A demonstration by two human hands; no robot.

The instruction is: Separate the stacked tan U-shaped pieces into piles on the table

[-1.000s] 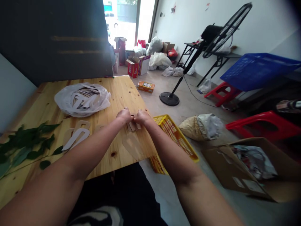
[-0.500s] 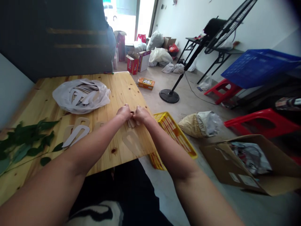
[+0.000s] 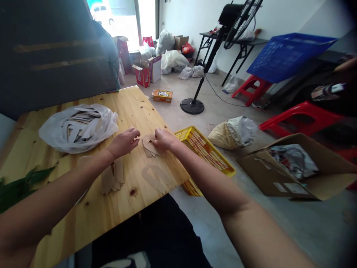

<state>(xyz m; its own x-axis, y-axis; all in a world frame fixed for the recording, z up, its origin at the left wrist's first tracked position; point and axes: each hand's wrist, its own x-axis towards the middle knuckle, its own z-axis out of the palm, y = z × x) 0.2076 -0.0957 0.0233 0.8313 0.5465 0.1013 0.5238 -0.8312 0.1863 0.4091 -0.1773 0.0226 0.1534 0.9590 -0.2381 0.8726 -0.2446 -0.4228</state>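
My left hand [image 3: 123, 143] hovers over the pine table [image 3: 131, 108], with its fingers slightly curled and holding nothing. My right hand [image 3: 164, 139] presses on a small stack of beige cardboard cutouts [image 3: 149, 145] and seems to grip its edge. A short gap separates the two hands. Under my left forearm lies a heap of similar cutouts [image 3: 113, 175], and a flat rounded cutout [image 3: 154, 178] sits near the table's front edge. To the left, a white plastic bag [image 3: 78, 128] holds more cutouts. A green leafy branch [image 3: 19, 190] lies at the table's left, partly behind my forearm.
A yellow plastic crate [image 3: 205, 152] tilts against the table's right edge. On the concrete floor stand a sack [image 3: 231, 133], an open cardboard box [image 3: 292, 171], red stools [image 3: 301, 119] and a fan stand [image 3: 192, 106]. A blue crate [image 3: 290, 56] leans at the right.
My hands have come apart: the left has moved left off the cutouts, while the right stays on them. The whole scene has shifted left and up in the view.
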